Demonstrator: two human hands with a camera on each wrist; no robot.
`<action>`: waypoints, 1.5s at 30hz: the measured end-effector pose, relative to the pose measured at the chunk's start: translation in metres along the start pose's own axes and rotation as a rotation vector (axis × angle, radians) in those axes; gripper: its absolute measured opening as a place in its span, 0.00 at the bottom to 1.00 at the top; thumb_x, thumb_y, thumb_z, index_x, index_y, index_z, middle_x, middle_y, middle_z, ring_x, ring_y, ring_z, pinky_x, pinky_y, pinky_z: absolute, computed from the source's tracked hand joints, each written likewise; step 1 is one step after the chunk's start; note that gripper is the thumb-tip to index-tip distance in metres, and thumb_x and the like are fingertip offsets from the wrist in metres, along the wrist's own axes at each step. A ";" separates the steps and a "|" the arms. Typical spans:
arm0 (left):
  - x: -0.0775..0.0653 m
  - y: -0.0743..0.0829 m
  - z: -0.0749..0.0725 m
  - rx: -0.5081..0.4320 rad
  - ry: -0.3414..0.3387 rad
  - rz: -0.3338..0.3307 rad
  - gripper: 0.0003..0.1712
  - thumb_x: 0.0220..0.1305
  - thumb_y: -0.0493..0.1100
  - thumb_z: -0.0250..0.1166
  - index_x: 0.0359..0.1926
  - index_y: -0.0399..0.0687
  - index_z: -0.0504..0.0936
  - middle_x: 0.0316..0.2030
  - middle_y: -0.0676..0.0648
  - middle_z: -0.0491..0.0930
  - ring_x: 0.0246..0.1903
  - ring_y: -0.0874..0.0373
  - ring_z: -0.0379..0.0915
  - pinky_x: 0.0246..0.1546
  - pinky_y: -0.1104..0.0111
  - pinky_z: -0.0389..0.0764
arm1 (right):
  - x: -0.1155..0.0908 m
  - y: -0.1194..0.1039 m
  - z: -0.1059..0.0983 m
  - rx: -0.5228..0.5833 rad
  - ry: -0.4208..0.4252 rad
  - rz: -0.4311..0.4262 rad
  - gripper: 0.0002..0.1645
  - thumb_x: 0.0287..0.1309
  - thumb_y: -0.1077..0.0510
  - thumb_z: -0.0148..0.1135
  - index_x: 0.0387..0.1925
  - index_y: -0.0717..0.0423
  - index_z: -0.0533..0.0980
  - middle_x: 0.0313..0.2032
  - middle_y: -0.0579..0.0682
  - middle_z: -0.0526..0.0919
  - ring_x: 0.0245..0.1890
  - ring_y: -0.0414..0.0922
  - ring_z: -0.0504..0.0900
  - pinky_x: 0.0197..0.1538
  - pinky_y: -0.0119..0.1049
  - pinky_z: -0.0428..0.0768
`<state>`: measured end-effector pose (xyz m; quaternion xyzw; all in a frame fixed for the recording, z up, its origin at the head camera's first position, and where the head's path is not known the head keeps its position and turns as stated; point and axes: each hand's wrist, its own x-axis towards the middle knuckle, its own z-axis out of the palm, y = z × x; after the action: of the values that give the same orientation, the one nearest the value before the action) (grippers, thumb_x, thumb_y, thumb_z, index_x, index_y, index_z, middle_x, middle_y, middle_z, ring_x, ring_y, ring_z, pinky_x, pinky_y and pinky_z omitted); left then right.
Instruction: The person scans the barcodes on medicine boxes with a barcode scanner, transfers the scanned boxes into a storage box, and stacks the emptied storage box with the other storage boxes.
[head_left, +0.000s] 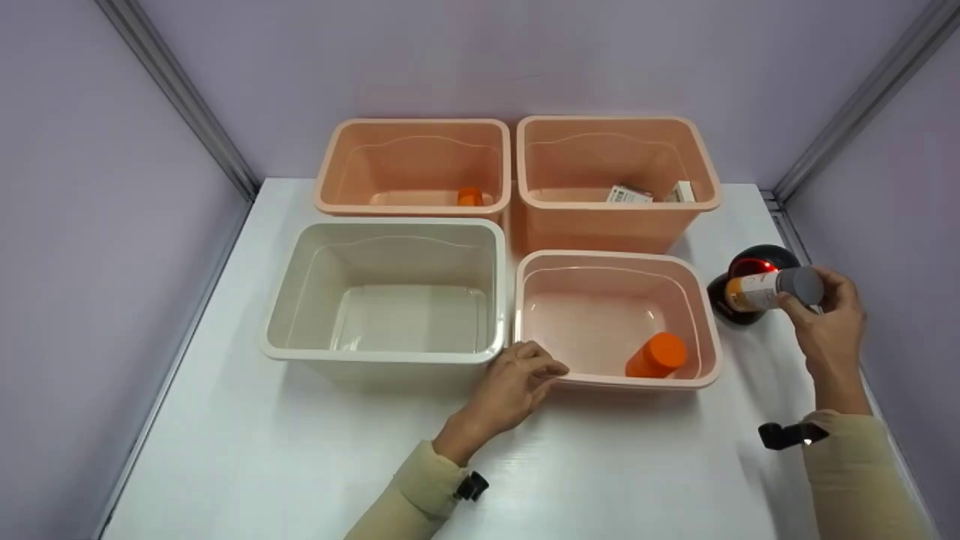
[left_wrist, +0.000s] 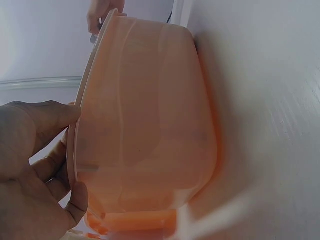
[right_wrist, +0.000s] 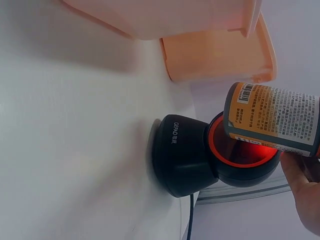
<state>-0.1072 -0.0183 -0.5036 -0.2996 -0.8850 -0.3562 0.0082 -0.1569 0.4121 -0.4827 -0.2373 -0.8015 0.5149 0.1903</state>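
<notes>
- Black device (head_left: 766, 256): partly hidden behind the bottle (head_left: 754, 291) in the head view.
- Bottle: cap end cut off by the right edge, right wrist view; fine print too small to read in the head view.
- Right grip (right_wrist: 306, 197): cut off by the same edge.
- Left grip (left_wrist: 32, 155): cut off by the left edge, left wrist view.
- Orange container (head_left: 470, 197) and white boxes (head_left: 628, 196): lower parts hidden behind bin walls.
- Cable (right_wrist: 190, 217): cut off by the bottom edge.

Four bins (head_left: 409, 319), two boxes (head_left: 630, 196), one scanner (right_wrist: 182, 155), three bottles (right_wrist: 272, 119) (two orange).
</notes>
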 end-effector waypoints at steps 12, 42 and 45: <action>0.000 -0.001 0.001 0.014 0.007 0.012 0.10 0.67 0.40 0.66 0.47 0.56 0.87 0.40 0.55 0.80 0.49 0.58 0.75 0.59 0.65 0.73 | 0.001 -0.004 0.011 0.013 -0.067 -0.074 0.37 0.58 0.65 0.63 0.69 0.47 0.67 0.52 0.33 0.71 0.62 0.39 0.72 0.67 0.39 0.72; -0.001 0.000 0.001 -0.002 0.008 0.020 0.10 0.66 0.40 0.67 0.47 0.57 0.87 0.40 0.55 0.80 0.49 0.58 0.74 0.56 0.64 0.74 | -0.011 0.008 0.000 0.004 0.082 0.167 0.28 0.53 0.51 0.74 0.54 0.40 0.72 0.42 0.29 0.70 0.44 0.29 0.69 0.43 0.21 0.71; -0.001 0.000 0.001 0.001 0.006 0.016 0.10 0.67 0.40 0.66 0.47 0.57 0.87 0.40 0.55 0.79 0.50 0.58 0.74 0.57 0.64 0.74 | -0.011 0.009 0.001 0.010 0.087 0.174 0.29 0.52 0.50 0.75 0.55 0.40 0.71 0.42 0.29 0.69 0.43 0.29 0.69 0.44 0.21 0.72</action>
<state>-0.1059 -0.0179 -0.5046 -0.3056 -0.8827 -0.3566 0.0139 -0.1464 0.4086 -0.4922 -0.3274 -0.7661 0.5228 0.1806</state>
